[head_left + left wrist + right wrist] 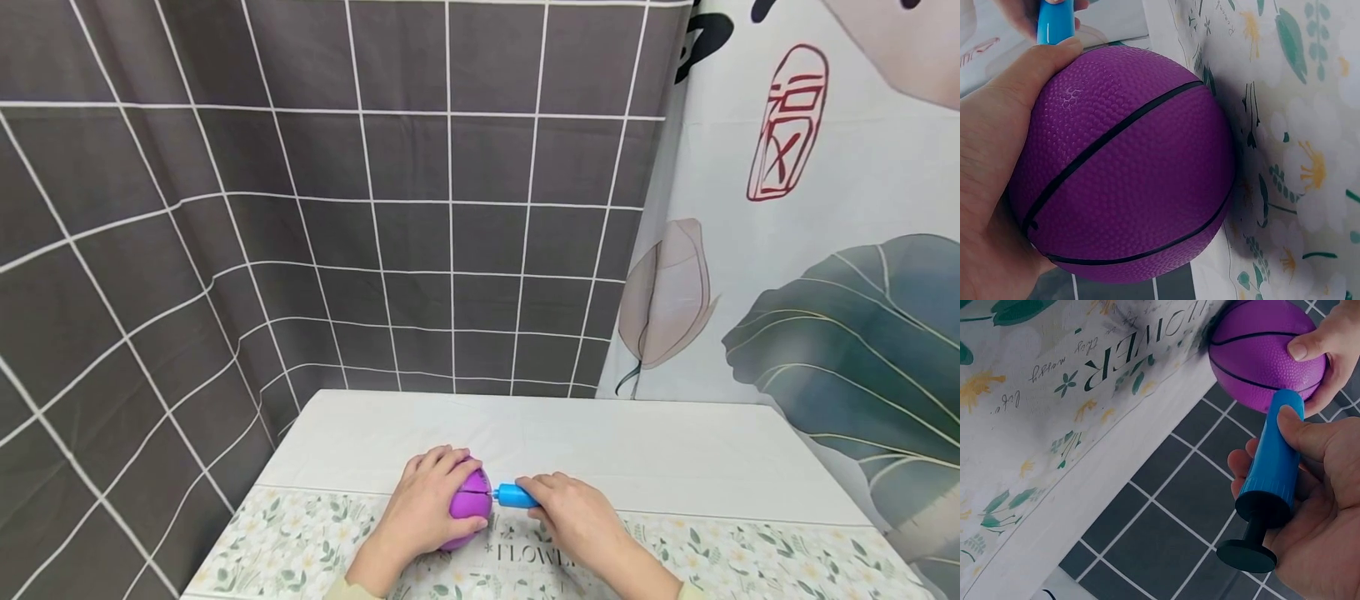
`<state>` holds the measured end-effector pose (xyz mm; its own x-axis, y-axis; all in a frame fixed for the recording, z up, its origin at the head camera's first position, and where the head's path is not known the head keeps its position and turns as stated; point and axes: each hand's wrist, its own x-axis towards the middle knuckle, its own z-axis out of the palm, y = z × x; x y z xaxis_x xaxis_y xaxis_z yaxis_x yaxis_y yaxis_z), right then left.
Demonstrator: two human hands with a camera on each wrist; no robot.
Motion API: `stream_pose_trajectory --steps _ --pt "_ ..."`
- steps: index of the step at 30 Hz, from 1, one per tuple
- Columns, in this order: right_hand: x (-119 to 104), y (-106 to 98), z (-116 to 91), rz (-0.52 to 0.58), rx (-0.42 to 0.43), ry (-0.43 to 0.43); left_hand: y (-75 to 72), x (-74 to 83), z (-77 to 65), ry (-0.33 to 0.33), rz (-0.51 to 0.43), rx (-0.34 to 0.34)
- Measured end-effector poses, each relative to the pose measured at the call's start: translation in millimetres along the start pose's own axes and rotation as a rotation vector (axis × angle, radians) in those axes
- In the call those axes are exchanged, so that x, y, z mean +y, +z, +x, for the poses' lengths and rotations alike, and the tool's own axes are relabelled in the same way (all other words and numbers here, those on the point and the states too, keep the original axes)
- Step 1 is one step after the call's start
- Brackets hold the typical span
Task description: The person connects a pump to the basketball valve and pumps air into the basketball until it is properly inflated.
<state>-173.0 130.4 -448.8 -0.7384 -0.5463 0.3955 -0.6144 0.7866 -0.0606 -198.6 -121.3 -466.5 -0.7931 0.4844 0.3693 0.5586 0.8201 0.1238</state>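
A small purple rubber ball (1129,169) with black seams rests on the flowered cloth. My left hand (427,504) grips it from the left and over the top, thumb along the near side. To its right, my right hand (573,517) holds a blue hand pump (1272,450) by its barrel. The pump's tip points at the ball's right side, with a thin needle (493,494) right at the surface. In the right wrist view, the black plunger handle (1246,555) sticks out a short way from the barrel's rear, with no fingers on it.
The table has a white back part (600,437) and a flowered cloth (300,542) with printed lettering along the front. Behind and to the left hangs a dark curtain with white grid lines (405,233). A white curtain with leaf prints (705,333) hangs at the right.
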Motion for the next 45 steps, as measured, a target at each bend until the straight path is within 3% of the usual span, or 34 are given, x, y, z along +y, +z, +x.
stream_pose_trajectory --steps 26,45 --pt "3.5 -3.9 -7.0 0.006 -0.035 0.002 -0.1 1.4 -1.0 0.015 -0.013 -0.022" --pt "6.7 -6.2 -9.5 -0.005 0.003 -0.013 0.1 -1.5 0.3 0.022 -0.024 -0.016"
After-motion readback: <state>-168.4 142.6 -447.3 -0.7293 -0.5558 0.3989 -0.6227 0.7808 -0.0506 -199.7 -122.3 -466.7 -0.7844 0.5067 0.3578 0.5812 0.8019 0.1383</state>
